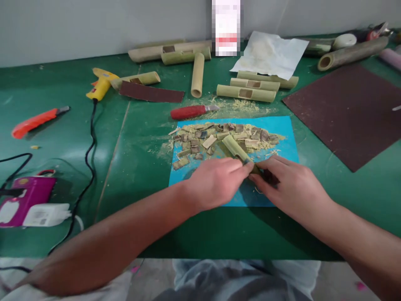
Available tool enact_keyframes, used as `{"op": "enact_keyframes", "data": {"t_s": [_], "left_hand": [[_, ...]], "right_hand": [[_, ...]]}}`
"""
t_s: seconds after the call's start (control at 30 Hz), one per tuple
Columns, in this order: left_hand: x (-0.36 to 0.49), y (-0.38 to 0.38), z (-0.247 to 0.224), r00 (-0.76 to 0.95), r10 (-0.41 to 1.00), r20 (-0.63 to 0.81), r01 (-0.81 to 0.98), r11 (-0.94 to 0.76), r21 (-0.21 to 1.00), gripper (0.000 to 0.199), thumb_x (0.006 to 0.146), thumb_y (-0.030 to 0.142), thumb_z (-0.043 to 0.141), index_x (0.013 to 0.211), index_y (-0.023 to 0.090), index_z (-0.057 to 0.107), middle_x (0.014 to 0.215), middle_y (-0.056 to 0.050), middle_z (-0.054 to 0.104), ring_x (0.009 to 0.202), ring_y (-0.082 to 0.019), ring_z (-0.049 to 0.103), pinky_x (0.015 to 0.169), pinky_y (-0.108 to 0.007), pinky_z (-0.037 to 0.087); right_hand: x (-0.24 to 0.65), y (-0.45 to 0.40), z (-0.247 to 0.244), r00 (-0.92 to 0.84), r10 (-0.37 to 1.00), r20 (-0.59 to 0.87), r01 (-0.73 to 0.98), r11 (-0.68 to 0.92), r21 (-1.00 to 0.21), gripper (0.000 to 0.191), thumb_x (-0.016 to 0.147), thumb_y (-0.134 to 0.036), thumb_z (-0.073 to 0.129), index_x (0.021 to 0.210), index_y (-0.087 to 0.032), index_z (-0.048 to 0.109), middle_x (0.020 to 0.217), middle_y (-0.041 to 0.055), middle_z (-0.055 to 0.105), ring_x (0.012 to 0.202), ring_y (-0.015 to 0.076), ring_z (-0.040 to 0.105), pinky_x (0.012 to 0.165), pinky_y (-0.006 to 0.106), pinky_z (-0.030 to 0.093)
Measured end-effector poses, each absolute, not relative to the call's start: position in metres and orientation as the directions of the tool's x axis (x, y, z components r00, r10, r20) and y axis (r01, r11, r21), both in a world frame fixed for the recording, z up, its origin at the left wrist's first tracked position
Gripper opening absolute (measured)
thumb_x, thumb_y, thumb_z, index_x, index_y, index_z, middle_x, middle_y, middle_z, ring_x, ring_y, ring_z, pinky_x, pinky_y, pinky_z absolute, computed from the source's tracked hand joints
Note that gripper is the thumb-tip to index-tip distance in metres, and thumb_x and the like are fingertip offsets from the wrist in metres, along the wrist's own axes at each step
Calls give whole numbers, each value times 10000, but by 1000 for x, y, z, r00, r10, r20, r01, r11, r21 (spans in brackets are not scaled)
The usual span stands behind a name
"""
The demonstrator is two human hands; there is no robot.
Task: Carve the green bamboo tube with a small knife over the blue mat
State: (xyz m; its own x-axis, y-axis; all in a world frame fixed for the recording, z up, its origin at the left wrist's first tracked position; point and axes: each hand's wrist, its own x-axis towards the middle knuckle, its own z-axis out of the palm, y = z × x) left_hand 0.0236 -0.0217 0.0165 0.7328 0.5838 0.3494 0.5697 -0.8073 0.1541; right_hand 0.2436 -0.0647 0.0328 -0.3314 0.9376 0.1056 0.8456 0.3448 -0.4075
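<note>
Green table (140, 159) underneath: left hand (217, 179) and right hand (291, 182) pinch tube (234, 146), apparently working its slot (238, 156); next move needs steadiness.

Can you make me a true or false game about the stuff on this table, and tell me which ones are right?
1. The left hand and right hand are both touching one bamboo tube. True.
2. The glue gun is purple. False: it is yellow.
3. Bamboo scraps lie on the blue sheet. True.
4. The orange cutter lies to the right of the blue sheet. False: it lies to the left of it.
5. The table is green. True.
6. The knife has a white handle. False: its handle is red.
</note>
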Motion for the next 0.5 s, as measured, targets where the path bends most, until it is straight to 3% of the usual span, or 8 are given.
{"op": "enact_keyframes", "data": {"t_s": [0.5], "left_hand": [[26,-26,18,727,597,339,584,-798,151,353,1057,232,370,1219,168,677,771,-32,693,704,-148,642,576,-249,450]], "right_hand": [[244,-65,33,-355,927,119,838,373,-399,193,925,-317,575,811,-197,676,767,43,673,659,169,608,573,289,402]]}}
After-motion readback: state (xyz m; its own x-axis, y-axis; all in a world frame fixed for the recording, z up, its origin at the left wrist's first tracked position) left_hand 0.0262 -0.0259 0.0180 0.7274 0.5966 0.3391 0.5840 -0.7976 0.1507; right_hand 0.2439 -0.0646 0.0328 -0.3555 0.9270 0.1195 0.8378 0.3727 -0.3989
